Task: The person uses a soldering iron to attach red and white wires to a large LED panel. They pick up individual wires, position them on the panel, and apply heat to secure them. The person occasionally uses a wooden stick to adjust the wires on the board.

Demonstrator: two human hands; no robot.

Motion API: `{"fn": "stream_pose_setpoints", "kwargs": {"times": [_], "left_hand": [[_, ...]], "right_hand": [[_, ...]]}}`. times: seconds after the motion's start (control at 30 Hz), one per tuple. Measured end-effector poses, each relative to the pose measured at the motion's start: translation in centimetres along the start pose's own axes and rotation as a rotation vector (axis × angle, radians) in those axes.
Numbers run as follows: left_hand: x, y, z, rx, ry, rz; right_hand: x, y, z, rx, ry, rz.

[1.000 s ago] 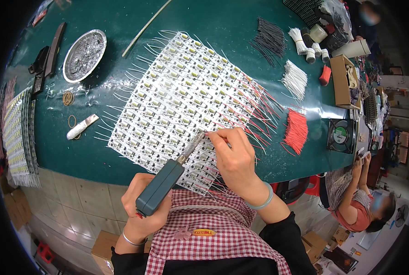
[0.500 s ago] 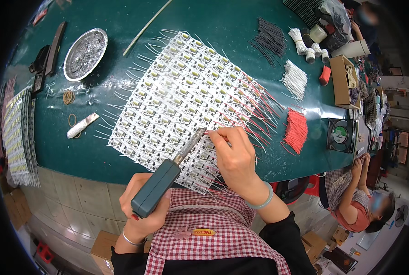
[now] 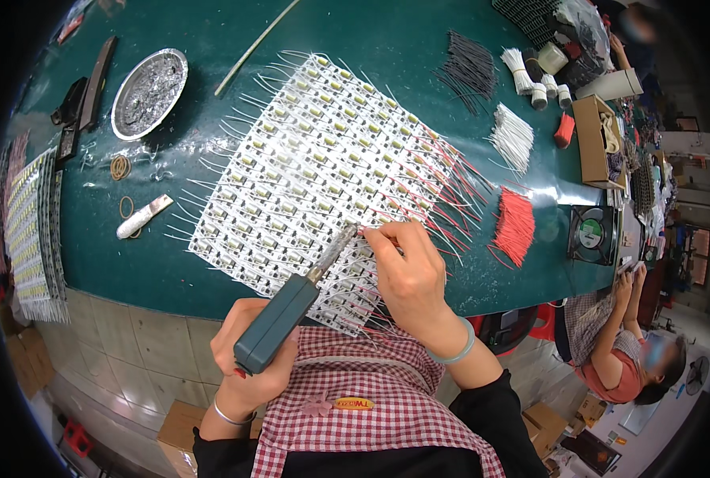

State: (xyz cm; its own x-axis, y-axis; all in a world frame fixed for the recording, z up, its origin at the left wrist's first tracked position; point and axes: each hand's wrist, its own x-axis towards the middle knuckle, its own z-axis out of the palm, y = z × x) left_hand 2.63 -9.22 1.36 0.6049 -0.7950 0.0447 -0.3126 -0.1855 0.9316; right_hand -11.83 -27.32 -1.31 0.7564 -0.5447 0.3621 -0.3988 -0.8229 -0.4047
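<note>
My left hand (image 3: 251, 350) is wrapped round the dark green handle of a soldering iron (image 3: 279, 320). Its metal tip reaches up and right onto a white panel of small circuit boards (image 3: 291, 171) lying aslant on the table. Close by the tip, the thumb and forefinger of my right hand (image 3: 409, 267) pinch the end of a thin wire, which looks red but is mostly hidden. White wires stick out along the panel's left side and lie across its rows. Red wires (image 3: 450, 179) fan out from its right side.
On the green table (image 3: 251, 295) are a metal bowl (image 3: 149, 94) of solder scraps, rubber bands and a white roll-shaped piece (image 3: 144, 217) at left. Black wires (image 3: 468, 65), white wires (image 3: 512, 139), red wires (image 3: 514, 227) and a fan (image 3: 592, 235) lie right. Another person sits beyond.
The soldering iron and my left hand have shifted slightly right and up. My right hand stays almost in place, still pinching at the panel.
</note>
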Motion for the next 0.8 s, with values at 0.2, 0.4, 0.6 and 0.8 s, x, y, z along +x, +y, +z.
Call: {"fn": "stream_pose_setpoints", "kwargs": {"times": [0.2,0.4,0.6,0.8], "left_hand": [[0.02,-0.05,0.06,0.013,-0.018,-0.017],[0.12,-0.01,-0.08,0.039,-0.033,0.010],[0.11,0.41,-0.40,0.040,-0.011,0.022],[-0.31,0.34,-0.42,-0.013,0.024,0.005]], "right_hand": [[0.18,0.02,-0.07,0.000,-0.021,-0.015],[0.38,-0.15,-0.20,-0.004,-0.027,-0.020],[0.30,-0.08,-0.16,-0.011,-0.025,-0.019],[0.37,-0.20,-0.18,-0.015,-0.016,-0.014]]}}
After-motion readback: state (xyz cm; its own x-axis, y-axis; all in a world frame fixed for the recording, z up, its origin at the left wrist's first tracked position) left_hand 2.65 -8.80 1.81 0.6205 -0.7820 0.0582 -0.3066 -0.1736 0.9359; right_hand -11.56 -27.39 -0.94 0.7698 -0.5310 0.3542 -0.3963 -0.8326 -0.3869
